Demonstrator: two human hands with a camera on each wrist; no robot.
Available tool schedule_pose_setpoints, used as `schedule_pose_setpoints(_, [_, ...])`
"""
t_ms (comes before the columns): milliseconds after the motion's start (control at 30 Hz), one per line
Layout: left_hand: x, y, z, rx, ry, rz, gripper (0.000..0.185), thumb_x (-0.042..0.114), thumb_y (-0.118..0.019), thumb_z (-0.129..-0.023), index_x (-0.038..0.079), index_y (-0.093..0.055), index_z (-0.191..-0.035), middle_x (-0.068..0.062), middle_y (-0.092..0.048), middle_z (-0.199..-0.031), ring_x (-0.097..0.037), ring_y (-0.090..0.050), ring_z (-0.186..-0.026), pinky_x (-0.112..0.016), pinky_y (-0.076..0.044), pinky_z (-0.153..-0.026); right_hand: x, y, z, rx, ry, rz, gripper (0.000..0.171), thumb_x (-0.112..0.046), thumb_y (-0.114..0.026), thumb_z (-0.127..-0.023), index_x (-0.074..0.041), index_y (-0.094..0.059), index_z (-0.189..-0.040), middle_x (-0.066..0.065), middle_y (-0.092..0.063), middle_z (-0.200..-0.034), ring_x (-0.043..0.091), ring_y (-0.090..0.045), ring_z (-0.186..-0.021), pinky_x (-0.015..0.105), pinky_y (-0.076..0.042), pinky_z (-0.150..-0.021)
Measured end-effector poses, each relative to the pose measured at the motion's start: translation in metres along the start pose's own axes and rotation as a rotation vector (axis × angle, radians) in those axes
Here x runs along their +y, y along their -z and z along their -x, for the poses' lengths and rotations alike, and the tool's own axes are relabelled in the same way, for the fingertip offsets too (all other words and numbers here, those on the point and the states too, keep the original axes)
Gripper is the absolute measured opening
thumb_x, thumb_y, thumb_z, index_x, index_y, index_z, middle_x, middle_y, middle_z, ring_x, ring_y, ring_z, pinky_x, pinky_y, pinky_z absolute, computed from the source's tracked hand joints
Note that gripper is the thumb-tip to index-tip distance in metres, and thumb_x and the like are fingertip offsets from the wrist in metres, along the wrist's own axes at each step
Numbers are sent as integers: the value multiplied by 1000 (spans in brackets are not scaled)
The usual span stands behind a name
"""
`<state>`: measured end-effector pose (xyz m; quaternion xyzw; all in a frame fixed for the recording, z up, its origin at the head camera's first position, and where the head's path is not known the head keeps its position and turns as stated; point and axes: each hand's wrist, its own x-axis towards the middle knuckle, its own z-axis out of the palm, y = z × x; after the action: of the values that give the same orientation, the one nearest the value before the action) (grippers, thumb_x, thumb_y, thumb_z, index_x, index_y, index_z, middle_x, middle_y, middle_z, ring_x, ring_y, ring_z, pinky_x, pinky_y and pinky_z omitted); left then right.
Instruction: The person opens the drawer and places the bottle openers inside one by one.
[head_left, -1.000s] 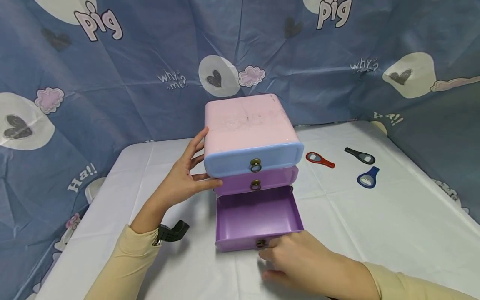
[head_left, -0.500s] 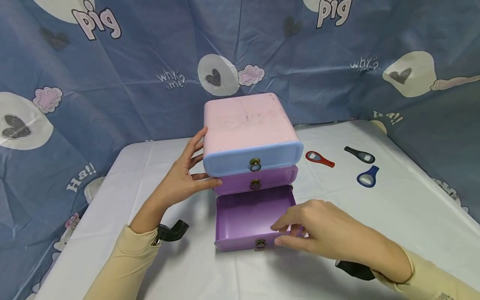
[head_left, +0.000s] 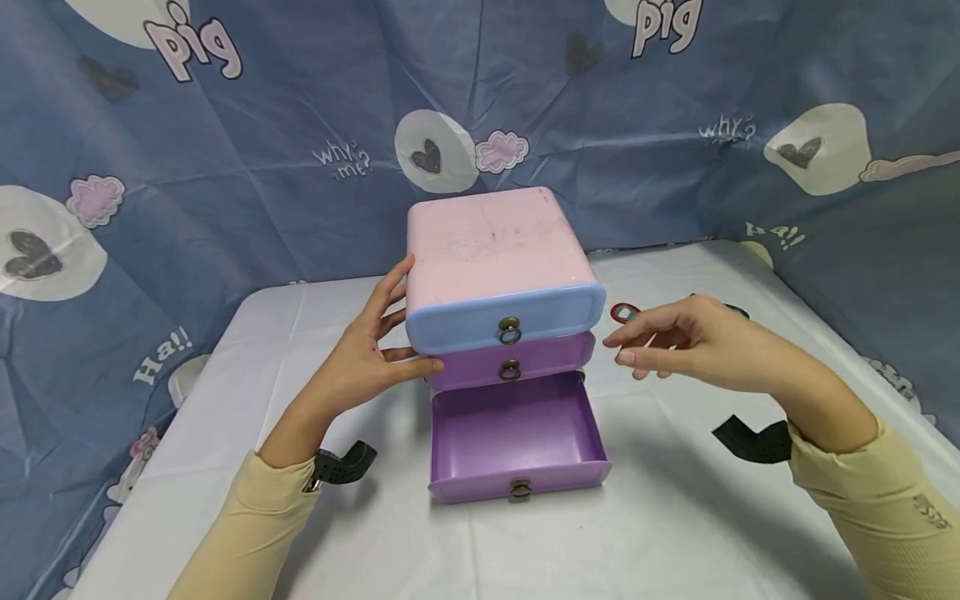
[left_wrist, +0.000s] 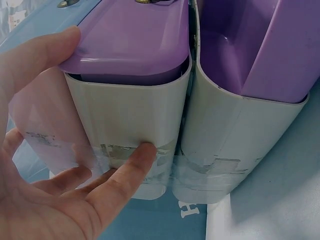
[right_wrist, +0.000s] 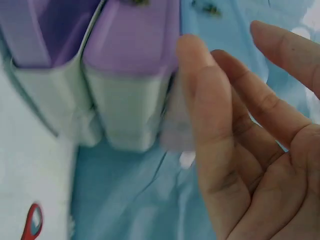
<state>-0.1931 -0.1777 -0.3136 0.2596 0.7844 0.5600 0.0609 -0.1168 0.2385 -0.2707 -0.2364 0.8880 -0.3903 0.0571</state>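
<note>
A small three-drawer chest [head_left: 495, 242] stands on the white table, with a pink top, a blue top drawer [head_left: 457, 329], a purple middle drawer [head_left: 468, 367] and a purple bottom drawer [head_left: 517, 433] pulled out with nothing inside. My left hand [head_left: 360, 354] rests against its left side, fingers spread and thumb touching the middle drawer's front edge. In the left wrist view, one fingertip presses the white casing [left_wrist: 135, 115]. To the right of the chest, my right hand [head_left: 697, 346] hovers with loosely bent fingers, holding nothing.
Right of the chest lies a red bottle opener [head_left: 624, 312], partly hidden by my right hand. Only an edge of a black bottle opener [head_left: 738, 311] shows behind that hand. A blue patterned cloth [head_left: 300, 108] hangs behind the table.
My right hand has left the bottom drawer's front and moved up and right, now covering the blue bottle opener and parts of the others. The left hand and chest have stayed put.
</note>
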Motion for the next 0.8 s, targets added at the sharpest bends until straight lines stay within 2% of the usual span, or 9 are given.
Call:
schedule_pose_setpoints(167, [0, 0, 0, -3, 0, 4, 130, -3, -93, -80, 57, -17, -166, -7, -22, -173, -32, -38, -159, -47, -61, -105, 29, 17, -13, 20, -62, -86, 25, -18, -74, -104, -14, -77, -128, -6, -80, -121, 16, -77, -95, 32, -64, -78])
schedule_pose_setpoints(333, [1, 0, 0, -2, 5, 4, 130, -2, -93, -80, 58, -17, -166, -6, -23, -173, -31, -38, -159, -47, -61, -105, 58, 29, -28, 47, -161, -127, 36, -21, -72, -105, -6, -70, -138, -12, -80, -116, 9, -76, -98, 29, -64, -81])
schedule_pose_setpoints(467, [0, 0, 1, -1, 6, 1, 130, -3, -93, -80, 58, -17, -166, -6, -23, -173, -31, -38, -159, -47, -60, -106, 78, 36, -39, 85, -231, -116, 42, -25, -72, -105, -6, -67, -143, -13, -78, -119, 4, -75, -101, 27, -63, -85])
schedule_pose_setpoints(633, [0, -1, 0, 0, -3, -4, 130, -4, -92, -80, 57, -17, -167, -8, -23, -173, -33, -38, -159, -48, -60, -106, 99, 40, -50, 98, -266, -153, 47, -25, -70, -107, -2, -63, -147, -13, -74, -130, -2, -72, -105, 21, -60, -90])
schedule_pose_setpoints(800, [0, 0, 0, 3, -7, -4, 131, -4, -93, -80, 57, -17, -167, -8, -23, -173, -33, -38, -159, -49, -59, -106, 116, 42, -62, 100, -283, -196, 50, -23, -70, -106, 1, -59, -148, -20, -72, -126, -7, -68, -107, 20, -59, -91])
